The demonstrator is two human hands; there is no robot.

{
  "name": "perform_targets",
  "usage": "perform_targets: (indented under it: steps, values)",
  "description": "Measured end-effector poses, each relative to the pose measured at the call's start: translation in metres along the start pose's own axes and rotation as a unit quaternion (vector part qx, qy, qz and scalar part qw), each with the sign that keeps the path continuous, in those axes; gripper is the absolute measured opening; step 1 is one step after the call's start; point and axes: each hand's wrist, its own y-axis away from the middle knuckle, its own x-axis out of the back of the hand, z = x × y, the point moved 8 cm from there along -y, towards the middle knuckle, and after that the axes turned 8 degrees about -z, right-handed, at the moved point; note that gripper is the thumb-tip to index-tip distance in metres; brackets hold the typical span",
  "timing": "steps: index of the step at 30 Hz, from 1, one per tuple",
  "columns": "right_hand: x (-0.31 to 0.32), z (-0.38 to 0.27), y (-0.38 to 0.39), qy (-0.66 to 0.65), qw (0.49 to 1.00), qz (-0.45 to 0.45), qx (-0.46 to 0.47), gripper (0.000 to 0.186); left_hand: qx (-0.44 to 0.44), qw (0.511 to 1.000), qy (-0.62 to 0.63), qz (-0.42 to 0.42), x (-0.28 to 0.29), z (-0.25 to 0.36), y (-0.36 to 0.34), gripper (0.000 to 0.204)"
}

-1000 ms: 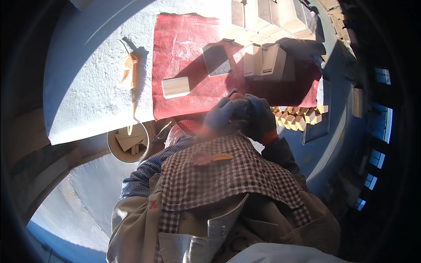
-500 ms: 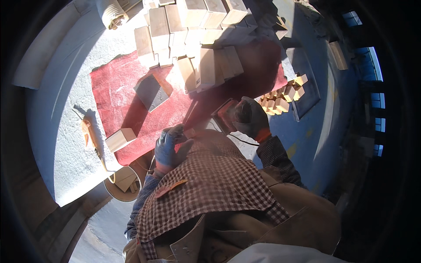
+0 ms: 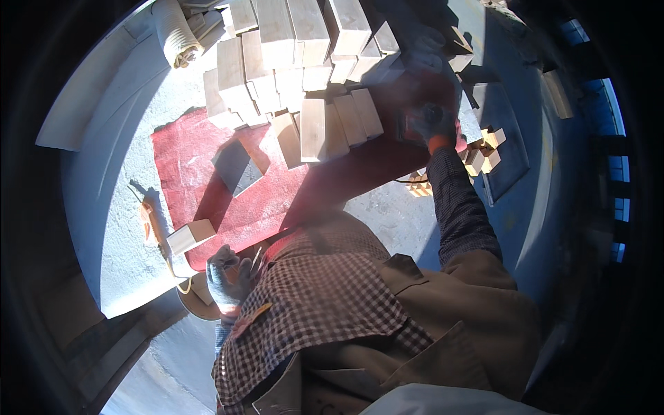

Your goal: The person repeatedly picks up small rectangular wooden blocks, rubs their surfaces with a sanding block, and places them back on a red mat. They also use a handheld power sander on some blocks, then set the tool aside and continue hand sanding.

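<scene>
My right hand, in a dark glove with an orange cuff, reaches out to the right end of the red cloth. Its fingers close over a power sander, which is blurred and in shadow; a dark cord trails below it. Low on the left, near the cloth's front edge, my left hand wears a grey-blue glove. Its thumb stands apart from loosely bent fingers, and nothing shows in them. A single wooden block sits close to it, at the cloth's front left corner. An open-ended wooden box lies farther back on the cloth.
Stacked wooden boxes fill the far middle. An orange-handled tool with a cord lies on the pale left surface. Below it stands a round bin with wood pieces. Small wooden blocks are piled at right, beside a dark panel.
My right hand has carried the sander away from my body, forward and right to the cloth's far end. My left hand has dropped back toward the lower left.
</scene>
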Motion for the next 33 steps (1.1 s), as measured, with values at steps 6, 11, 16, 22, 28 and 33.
perform_targets:
  steps: [6, 11, 16, 22, 28, 33]
  values:
    - [-0.022, 0.060, -0.042, 0.035, 0.999, -0.010, -0.004, 0.059, 0.075, 0.990, -0.050, 0.111, 0.046, -0.017, 0.021, 0.052]
    - [-0.025, 0.099, -0.062, 0.100, 0.994, -0.016, -0.030, 0.073, 0.081, 0.968, -0.138, 0.193, 0.078, -0.043, 0.029, 0.073]
    - [-0.033, 0.104, -0.056, 0.093, 0.995, 0.008, 0.022, 0.099, 0.053, 0.976, -0.146, 0.151, 0.092, -0.103, 0.015, 0.109]
    - [0.000, 0.022, -0.001, 0.153, 0.986, 0.067, -0.008, 0.096, -0.006, 0.998, 0.048, 0.038, 0.061, -0.162, -0.029, 0.121]
    - [-0.060, -0.222, 0.129, 0.007, 0.977, 0.111, 0.179, 0.047, 0.114, 0.969, 0.218, 0.008, 0.037, -0.182, -0.040, 0.105]
    - [-0.268, -0.327, 0.188, 0.119, 0.925, -0.233, 0.274, 0.068, 0.142, 0.968, 0.207, 0.005, 0.011, -0.191, -0.049, 0.093]
